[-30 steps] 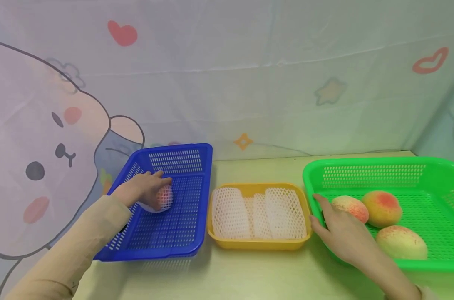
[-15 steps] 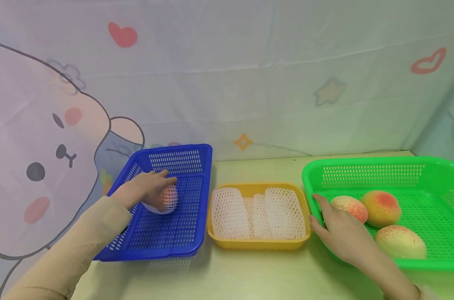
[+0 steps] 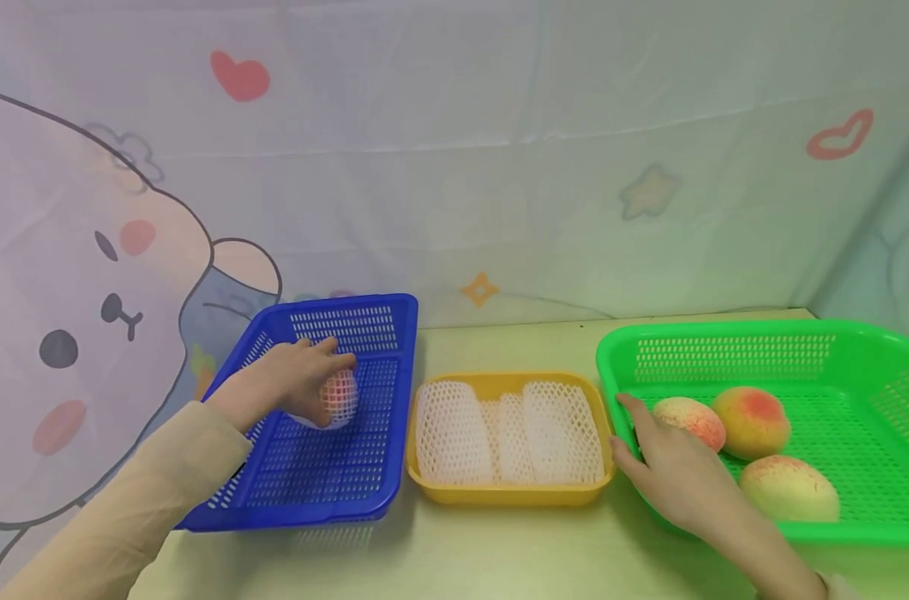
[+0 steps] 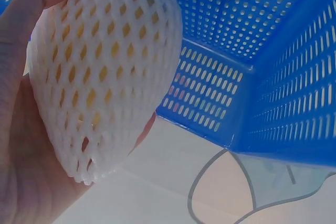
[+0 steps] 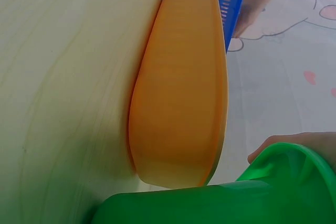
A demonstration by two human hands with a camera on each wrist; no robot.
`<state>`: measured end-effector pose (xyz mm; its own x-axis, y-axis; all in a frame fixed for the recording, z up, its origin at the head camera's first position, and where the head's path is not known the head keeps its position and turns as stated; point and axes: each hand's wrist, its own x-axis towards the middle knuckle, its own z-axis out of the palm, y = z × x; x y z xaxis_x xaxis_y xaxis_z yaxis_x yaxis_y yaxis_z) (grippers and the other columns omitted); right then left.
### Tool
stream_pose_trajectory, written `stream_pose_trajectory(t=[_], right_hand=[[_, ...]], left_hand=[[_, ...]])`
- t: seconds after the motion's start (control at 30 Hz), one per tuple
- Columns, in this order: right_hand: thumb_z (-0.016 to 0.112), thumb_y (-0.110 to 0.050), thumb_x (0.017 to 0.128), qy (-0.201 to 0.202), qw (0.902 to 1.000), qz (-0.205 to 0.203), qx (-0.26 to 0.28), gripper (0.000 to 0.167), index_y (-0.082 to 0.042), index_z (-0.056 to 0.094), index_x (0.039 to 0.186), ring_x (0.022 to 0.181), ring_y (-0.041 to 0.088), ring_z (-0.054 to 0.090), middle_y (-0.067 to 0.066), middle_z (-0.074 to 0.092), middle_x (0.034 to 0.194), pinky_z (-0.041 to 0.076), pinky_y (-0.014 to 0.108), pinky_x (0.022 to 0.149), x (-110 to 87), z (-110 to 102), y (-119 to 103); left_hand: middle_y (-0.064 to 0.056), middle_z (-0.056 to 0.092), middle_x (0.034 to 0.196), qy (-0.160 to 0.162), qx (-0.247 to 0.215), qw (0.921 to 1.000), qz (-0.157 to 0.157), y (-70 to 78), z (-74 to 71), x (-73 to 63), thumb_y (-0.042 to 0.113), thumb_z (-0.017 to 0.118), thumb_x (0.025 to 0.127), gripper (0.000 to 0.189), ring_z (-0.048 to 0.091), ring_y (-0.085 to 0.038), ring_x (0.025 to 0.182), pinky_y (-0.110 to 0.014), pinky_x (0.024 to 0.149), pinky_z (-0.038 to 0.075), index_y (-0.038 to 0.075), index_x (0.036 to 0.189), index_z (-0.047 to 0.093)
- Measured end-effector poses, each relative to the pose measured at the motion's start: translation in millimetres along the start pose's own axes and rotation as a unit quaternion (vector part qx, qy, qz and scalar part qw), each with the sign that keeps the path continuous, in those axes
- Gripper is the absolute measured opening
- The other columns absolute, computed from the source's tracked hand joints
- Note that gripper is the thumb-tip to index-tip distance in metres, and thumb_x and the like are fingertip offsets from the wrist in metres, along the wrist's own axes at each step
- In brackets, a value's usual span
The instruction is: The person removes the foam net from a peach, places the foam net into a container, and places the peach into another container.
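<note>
In the blue basket (image 3: 327,492), my left hand (image 3: 297,379) grips a peach (image 3: 342,397) wrapped in white foam netting. The left wrist view shows the netted peach (image 4: 105,72) close up, thumb on one side and palm behind it, with yellow skin through the mesh. My right hand (image 3: 682,475) rests over the left rim of the green basket (image 3: 731,329), thumb outside it and index finger stretched along it; the other fingers are mostly hidden. Inside that basket, near this hand, lie a pinkish peach (image 3: 690,421), a red-and-yellow one (image 3: 751,423) and a pale yellow one (image 3: 790,490).
Between the two baskets stands a yellow basket (image 3: 510,494) with several white foam net sleeves (image 3: 454,433) laid flat. All three are on a pale wooden table (image 3: 484,550). A printed cloth (image 3: 424,167) hangs behind.
My left hand has shifted slightly rightward in the blue basket with the netted peach. The right hand stays at the green rim. The head view has tilted a little.
</note>
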<state>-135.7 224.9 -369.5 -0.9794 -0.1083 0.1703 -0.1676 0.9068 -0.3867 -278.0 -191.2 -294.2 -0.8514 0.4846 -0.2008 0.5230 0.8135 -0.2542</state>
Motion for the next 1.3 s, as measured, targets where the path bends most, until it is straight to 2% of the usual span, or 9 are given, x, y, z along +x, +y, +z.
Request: stream_pose_trajectory(t=[0.2,0.4,0.6,0.8,0.97,1.3], right_hand=[[0.044,-0.041,0.100,-0.003,1.0000,0.003,-0.001,0.061,-0.005,0.030,0.147,0.049,0.011,0.038,-0.002,0.043,0.061,0.033,0.027,0.048,0.7,-0.5,0.7],[0.042,-0.042,0.100,-0.005,1.0000,0.003,0.001,0.061,-0.004,0.030,0.146,0.050,0.011,0.039,-0.003,0.044,0.062,0.035,0.027,0.050,0.2,-1.5,0.7],[0.043,-0.041,0.100,-0.004,1.0000,0.002,0.001,0.061,-0.004,0.030,0.146,0.049,0.010,0.038,-0.003,0.043,0.060,0.034,0.026,0.048,0.1,-0.7,0.6],[0.043,-0.041,0.100,0.001,1.0000,-0.001,-0.002,0.060,-0.003,0.031,0.145,0.049,0.010,0.038,-0.003,0.042,0.061,0.032,0.026,0.047,-0.2,0.0,1.3],[0.043,-0.040,0.100,0.002,1.0000,-0.001,-0.005,0.060,-0.003,0.031,0.145,0.049,0.010,0.037,-0.003,0.042,0.060,0.031,0.025,0.047,0.3,0.3,1.7],[0.043,-0.040,0.100,-0.001,1.0000,-0.001,-0.003,0.060,-0.003,0.031,0.145,0.048,0.010,0.037,-0.003,0.042,0.060,0.032,0.025,0.046,-0.1,-0.1,-0.3]], left_hand=[[-0.024,0.043,0.145,0.018,0.007,0.9998,0.003,-0.4,-5.6,-2.7,0.040,0.079,0.069,0.081,0.046,-0.054,0.124,-0.066,0.094,0.043,0.015,0.140,0.049],[-0.024,0.042,0.146,0.018,0.011,0.9998,-0.007,2.7,-14.9,-7.8,0.041,0.079,0.070,0.082,0.044,-0.055,0.125,-0.068,0.096,0.040,0.016,0.141,0.047],[-0.025,0.043,0.145,0.038,0.019,0.9991,0.007,7.3,-22.4,-13.3,0.041,0.080,0.070,0.080,0.046,-0.056,0.123,-0.067,0.094,0.042,0.016,0.139,0.049],[-0.020,0.052,0.135,0.057,0.028,0.9977,0.022,13.6,-28.3,-16.8,0.042,0.081,0.067,0.079,0.056,-0.046,0.112,-0.060,0.086,0.050,0.017,0.136,0.052],[-0.018,0.053,0.131,0.067,0.033,0.9968,0.028,18.1,-31.7,-20.4,0.042,0.082,0.065,0.079,0.058,-0.043,0.106,-0.057,0.081,0.052,0.017,0.134,0.053],[-0.016,0.055,0.126,0.099,0.025,0.9946,0.017,25.4,-38.9,-35.6,0.042,0.083,0.063,0.079,0.058,-0.037,0.098,-0.053,0.077,0.052,0.018,0.133,0.054]])
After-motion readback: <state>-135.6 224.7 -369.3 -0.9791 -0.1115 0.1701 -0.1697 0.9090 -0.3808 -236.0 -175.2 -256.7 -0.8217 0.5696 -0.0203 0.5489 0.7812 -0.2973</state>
